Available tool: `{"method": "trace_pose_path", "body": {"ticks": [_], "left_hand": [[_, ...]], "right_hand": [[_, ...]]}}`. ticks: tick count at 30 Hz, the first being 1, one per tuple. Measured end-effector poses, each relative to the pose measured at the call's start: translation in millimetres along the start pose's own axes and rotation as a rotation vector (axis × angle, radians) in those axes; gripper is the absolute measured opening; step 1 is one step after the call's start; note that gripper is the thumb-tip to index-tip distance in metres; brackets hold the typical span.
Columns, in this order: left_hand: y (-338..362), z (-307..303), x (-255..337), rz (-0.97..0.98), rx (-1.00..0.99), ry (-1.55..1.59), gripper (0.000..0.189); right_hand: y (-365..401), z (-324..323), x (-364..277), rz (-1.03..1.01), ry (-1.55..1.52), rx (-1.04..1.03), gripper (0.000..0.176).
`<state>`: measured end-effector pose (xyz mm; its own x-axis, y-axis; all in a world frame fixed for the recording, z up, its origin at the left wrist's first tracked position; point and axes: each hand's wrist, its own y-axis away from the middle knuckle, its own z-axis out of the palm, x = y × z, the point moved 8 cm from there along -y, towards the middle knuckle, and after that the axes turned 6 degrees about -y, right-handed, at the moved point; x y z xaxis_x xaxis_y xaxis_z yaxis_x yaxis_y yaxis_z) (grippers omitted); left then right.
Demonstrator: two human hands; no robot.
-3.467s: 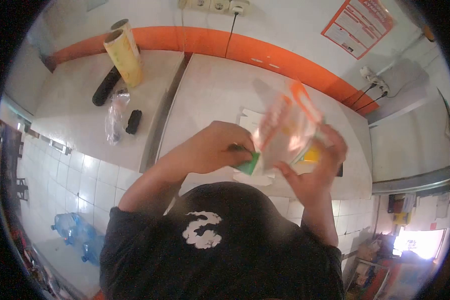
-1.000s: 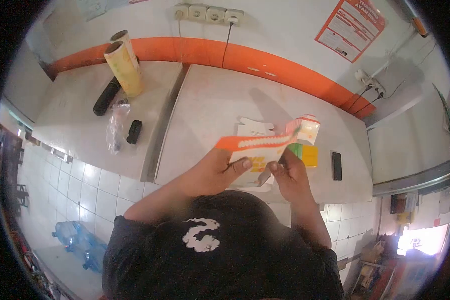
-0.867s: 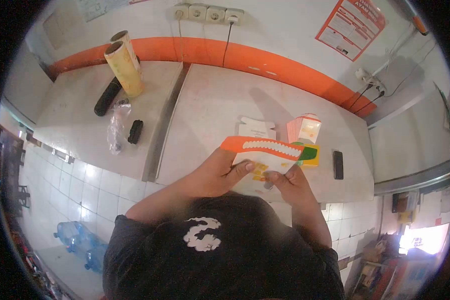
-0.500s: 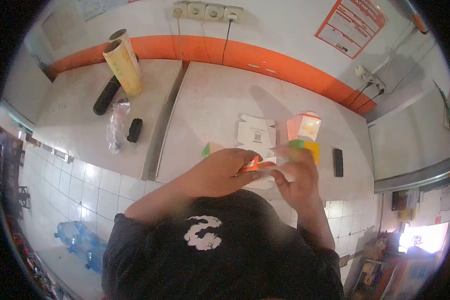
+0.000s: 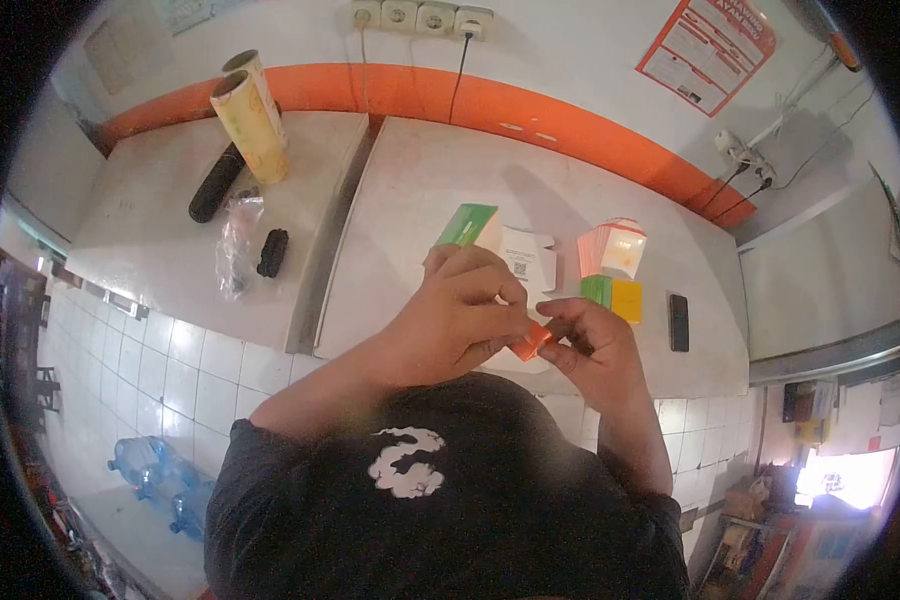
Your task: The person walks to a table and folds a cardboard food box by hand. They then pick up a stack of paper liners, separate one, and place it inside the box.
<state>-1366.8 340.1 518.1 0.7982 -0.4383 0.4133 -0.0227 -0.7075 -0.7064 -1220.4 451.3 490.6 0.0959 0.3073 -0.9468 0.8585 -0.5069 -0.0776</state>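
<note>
My left hand [image 5: 460, 318] has its fingers bent and its thumb and fingertips at the left side of a small orange piece of cardboard [image 5: 532, 342]. On the other side of that piece my right hand [image 5: 597, 350] pinches its edge between thumb and fingers. Just beyond my hands lies a flat, unfolded white carton [image 5: 530, 258] with a printed square code, its near part covered by my fingers. A green card [image 5: 468, 224] shows past my left knuckles. Whether the orange piece joins the white carton is hidden.
Right of my hands are a fanned stack of orange-and-white cartons [image 5: 622, 247], a green piece [image 5: 596, 291] and a yellow piece [image 5: 626, 300]. A black phone [image 5: 679, 322] lies farther right. Film rolls [image 5: 250, 125], a plastic bag [image 5: 238, 245] and a black object [image 5: 272, 253] sit on the left table.
My left hand has risen and turned, its knuckles now higher. My right hand has moved lower and closed on the orange piece. More of the green card shows, farther up.
</note>
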Motion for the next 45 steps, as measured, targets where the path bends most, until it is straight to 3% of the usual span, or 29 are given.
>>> {"method": "trace_pose_path", "body": {"ticks": [1, 4, 11, 14, 19, 25, 28, 32, 34, 38, 41, 45], "left_hand": [[-0.7, -2.4, 0.5, 0.027, 0.026, 0.002, 0.019], [-3.9, -4.7, 1.7, 0.058, 0.024, 0.015, 0.022], [-5.1, -0.5, 9.8, 0.051, -0.004, -0.049, 0.022], [-1.8, 18.9, -5.1, -0.215, -0.264, 0.155, 0.026], [-0.8, 23.2, -6.8, -0.205, -0.291, 0.136, 0.024], [-2.2, 9.6, -17.6, -0.340, -0.165, 0.213, 0.020], [5.9, 15.0, -25.7, -0.432, -0.178, 0.290, 0.019], [11.9, 22.8, -30.5, -0.522, -0.174, 0.346, 0.016], [8.8, 20.3, -29.2, -0.437, -0.138, 0.198, 0.018], [-3.2, -1.5, -6.5, -0.206, 0.041, -0.179, 0.018], [-4.1, -0.2, 2.4, -0.063, 0.042, -0.156, 0.018], [-4.8, -2.1, 5.4, -0.031, 0.013, -0.122, 0.017]], "right_hand": [[1.4, -1.2, 7.6, 0.094, -0.100, 0.038, 0.027], [2.0, 0.3, 8.6, 0.027, -0.197, 0.021, 0.024], [0.1, 4.2, -6.5, -0.010, -0.042, -0.015, 0.018], [-2.6, 3.2, -17.2, -0.101, 0.097, -0.091, 0.017], [-3.7, -2.7, -28.4, -0.268, 0.288, -0.110, 0.017], [0.8, -26.4, 6.2, -0.040, 0.000, 0.249, 0.022], [4.2, -33.0, 16.1, -0.039, -0.092, 0.354, 0.021], [6.0, -25.3, 1.5, -0.130, 0.084, 0.371, 0.021], [4.5, -21.1, -5.0, -0.158, 0.195, 0.351, 0.022], [1.0, -18.3, 2.7, -0.031, 0.072, 0.278, 0.020], [-0.1, -10.1, -0.1, -0.009, 0.041, 0.171, 0.019], [-0.7, -5.3, -6.7, -0.057, 0.028, 0.089, 0.018]]}}
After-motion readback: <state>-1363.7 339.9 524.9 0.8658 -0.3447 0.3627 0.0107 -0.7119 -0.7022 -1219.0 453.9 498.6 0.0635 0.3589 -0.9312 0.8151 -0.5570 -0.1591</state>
